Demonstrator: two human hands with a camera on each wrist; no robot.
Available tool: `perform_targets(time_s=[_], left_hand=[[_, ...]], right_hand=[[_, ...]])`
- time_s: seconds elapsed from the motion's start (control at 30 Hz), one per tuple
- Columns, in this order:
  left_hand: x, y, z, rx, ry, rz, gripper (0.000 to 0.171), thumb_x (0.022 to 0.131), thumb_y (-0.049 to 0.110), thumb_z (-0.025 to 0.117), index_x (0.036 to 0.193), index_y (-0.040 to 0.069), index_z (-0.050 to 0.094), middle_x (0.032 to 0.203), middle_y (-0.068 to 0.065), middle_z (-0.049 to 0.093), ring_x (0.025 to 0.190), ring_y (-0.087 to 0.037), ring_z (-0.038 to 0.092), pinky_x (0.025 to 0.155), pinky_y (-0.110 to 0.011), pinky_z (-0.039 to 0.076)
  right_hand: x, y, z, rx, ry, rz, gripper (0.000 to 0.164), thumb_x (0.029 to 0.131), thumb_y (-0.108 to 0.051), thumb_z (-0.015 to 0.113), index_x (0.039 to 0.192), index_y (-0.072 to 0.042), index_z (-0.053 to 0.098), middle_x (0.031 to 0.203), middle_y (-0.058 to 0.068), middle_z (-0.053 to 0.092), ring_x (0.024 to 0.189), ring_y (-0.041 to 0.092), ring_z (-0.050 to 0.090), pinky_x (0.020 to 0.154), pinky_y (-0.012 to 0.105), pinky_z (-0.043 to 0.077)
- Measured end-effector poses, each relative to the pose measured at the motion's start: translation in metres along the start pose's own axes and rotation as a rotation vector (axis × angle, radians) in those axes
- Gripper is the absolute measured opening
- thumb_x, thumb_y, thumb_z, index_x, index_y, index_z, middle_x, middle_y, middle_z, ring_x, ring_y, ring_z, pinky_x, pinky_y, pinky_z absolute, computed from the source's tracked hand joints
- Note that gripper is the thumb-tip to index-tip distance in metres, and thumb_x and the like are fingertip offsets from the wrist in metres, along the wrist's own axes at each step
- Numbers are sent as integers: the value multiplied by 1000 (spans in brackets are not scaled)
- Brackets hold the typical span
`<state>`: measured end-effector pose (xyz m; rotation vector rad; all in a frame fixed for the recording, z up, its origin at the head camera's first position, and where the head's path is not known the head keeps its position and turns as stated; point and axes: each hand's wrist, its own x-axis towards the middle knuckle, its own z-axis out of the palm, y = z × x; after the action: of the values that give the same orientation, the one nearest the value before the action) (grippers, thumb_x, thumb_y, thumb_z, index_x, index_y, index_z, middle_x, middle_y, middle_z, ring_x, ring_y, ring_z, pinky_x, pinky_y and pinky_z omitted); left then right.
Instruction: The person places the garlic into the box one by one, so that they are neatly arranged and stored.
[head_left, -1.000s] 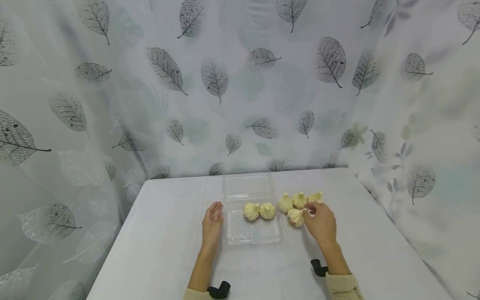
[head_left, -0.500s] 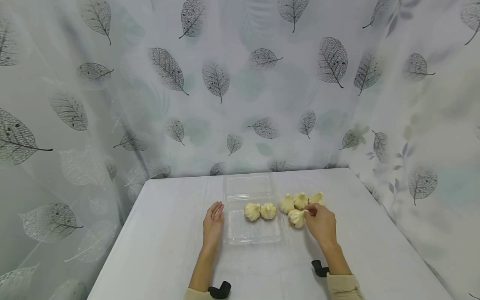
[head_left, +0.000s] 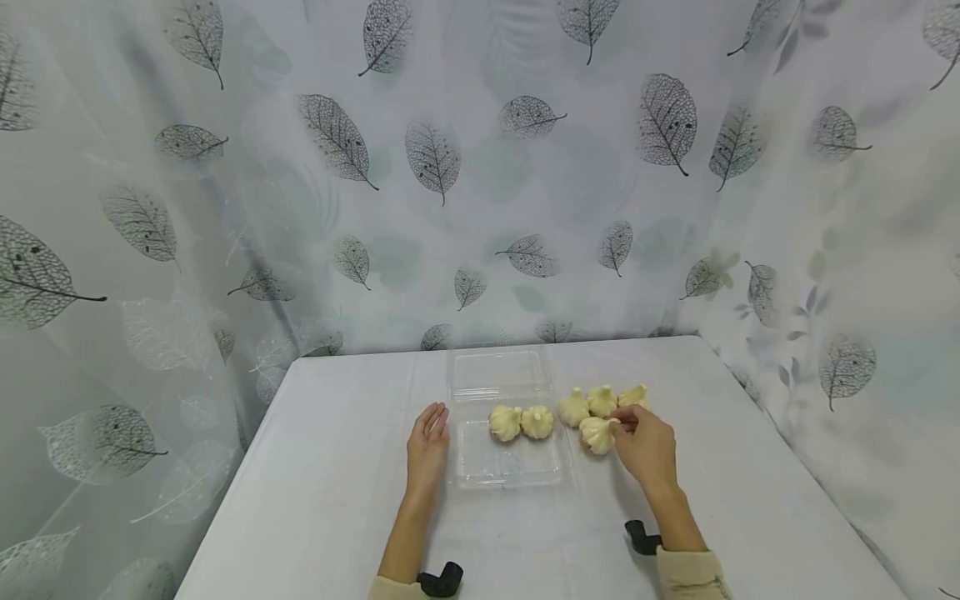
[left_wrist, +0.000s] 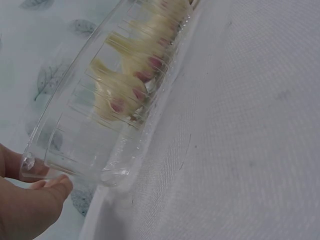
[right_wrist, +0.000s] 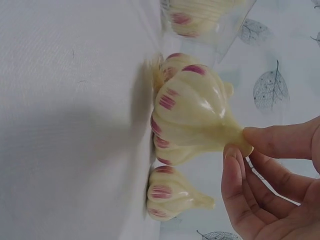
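Note:
In the head view, a clear plastic clamshell container lies with its lid folded back. Two garlic bulbs sit side by side along its right-hand back part. My left hand is at the container's left side; in the left wrist view its thumb and fingertips are on either side of the rim corner. My right hand pinches a garlic bulb by its stem between thumb and fingers. That bulb, cream with purple streaks, overlaps other bulbs behind it in the right wrist view.
Three more garlic bulbs stand to the container's right, the farthest partly behind my right hand. A white cloth covers the table. A leaf-patterned curtain hangs around the back and sides.
The pinched bulb and my right hand shift very slightly to the right. My left hand keeps its place at the container.

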<state>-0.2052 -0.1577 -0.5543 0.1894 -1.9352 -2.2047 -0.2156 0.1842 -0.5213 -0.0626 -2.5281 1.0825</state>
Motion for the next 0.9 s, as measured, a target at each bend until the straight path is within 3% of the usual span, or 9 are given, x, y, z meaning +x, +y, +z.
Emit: perform_targets(time_s=[0.9], left_hand=[[1, -2, 1, 22, 9, -26, 53, 106, -3, 50, 158, 1, 36, 162, -19, 41, 151, -32, 39, 123, -40, 36]], right_hand=[[8, -20, -17, 21, 69, -55, 11, 90, 0, 73, 100, -1, 77, 87, 11, 74, 79, 24, 68, 66, 28, 53]])
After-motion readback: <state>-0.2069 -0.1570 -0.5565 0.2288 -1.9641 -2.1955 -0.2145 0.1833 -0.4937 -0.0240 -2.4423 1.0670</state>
